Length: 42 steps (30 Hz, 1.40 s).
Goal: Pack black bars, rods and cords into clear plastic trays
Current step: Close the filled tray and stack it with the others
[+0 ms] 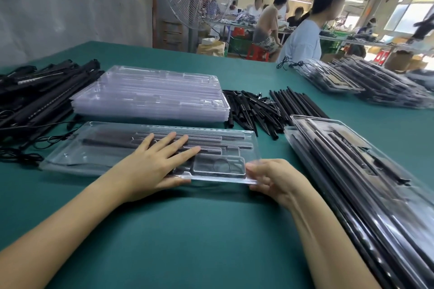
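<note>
Fingers (178, 145) of our left hand (150, 166) lie flat n spread on top of the clear tray (65, 158), which sits on the green surface (187, 230). Our right hand (272, 178) pinches the tray's near corner, thumb on top. Black bars (105, 142) sit inside, just left of the spread fingers, w/ a cord (222, 166) coiled in the pocket btw our hands. Empty trays (150, 94) are stacked just beyond, loose rods (253, 110) beyond the right fingers.
</note>
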### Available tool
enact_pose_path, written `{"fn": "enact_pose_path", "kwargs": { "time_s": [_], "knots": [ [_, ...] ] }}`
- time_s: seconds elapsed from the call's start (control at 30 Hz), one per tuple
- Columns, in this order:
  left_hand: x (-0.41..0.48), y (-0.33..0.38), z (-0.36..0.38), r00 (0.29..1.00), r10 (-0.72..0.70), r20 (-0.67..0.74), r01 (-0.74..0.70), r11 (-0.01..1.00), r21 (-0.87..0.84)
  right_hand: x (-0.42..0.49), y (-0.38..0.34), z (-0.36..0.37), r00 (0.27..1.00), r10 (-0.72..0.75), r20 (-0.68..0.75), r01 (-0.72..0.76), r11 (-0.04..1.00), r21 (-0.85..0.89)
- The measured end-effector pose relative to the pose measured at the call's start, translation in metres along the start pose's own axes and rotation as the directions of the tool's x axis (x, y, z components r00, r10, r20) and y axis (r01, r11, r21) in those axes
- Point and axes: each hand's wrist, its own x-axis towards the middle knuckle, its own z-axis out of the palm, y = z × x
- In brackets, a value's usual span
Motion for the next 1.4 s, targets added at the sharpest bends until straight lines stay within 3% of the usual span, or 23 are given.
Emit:
{"fn": "enact_pose_path", "kwargs": {
  "time_s": [0.1, 0.23, 0.4, 0.7, 0.93, 1.1, 1.4],
  "knots": [
    [-0.001, -0.001, 0.002, 1.000, -0.007, 0.007, 0.007, 0.999, 0.034, 0.004, 0.001, 0.003, 0.999, -0.002, -0.033, 0.002, 1.000, 0.001],
    [-0.004, 0.003, -0.013, 0.991, 0.045, -0.124, -0.032, 0.994, 0.102, 0.007, 0.003, 0.007, 0.997, 0.004, -0.072, -0.001, 0.999, 0.033],
    [-0.003, 0.002, -0.012, 0.986, -0.009, -0.164, 0.034, 0.987, 0.155, 0.010, 0.003, 0.010, 0.997, -0.038, -0.073, 0.041, 0.999, 0.035],
    [0.001, -0.002, -0.007, 0.957, -0.030, -0.290, 0.076, 0.986, 0.148, 0.018, -0.001, 0.019, 0.987, -0.119, -0.112, 0.108, 0.989, -0.098],
    [0.000, -0.002, -0.005, 0.956, -0.018, -0.291, 0.067, 0.985, 0.157, 0.023, -0.012, 0.006, 0.996, -0.049, 0.068, 0.060, 0.984, -0.168],
    [-0.002, -0.008, -0.004, 0.961, -0.012, -0.276, 0.055, 0.987, 0.149, 0.024, -0.020, -0.001, 0.983, 0.059, 0.174, -0.038, 0.992, -0.120],
    [-0.001, -0.008, -0.008, 0.977, -0.081, -0.199, 0.109, 0.986, 0.130, 0.032, -0.021, 0.017, 0.999, 0.054, -0.007, -0.054, 0.986, -0.156]
  ]
}}
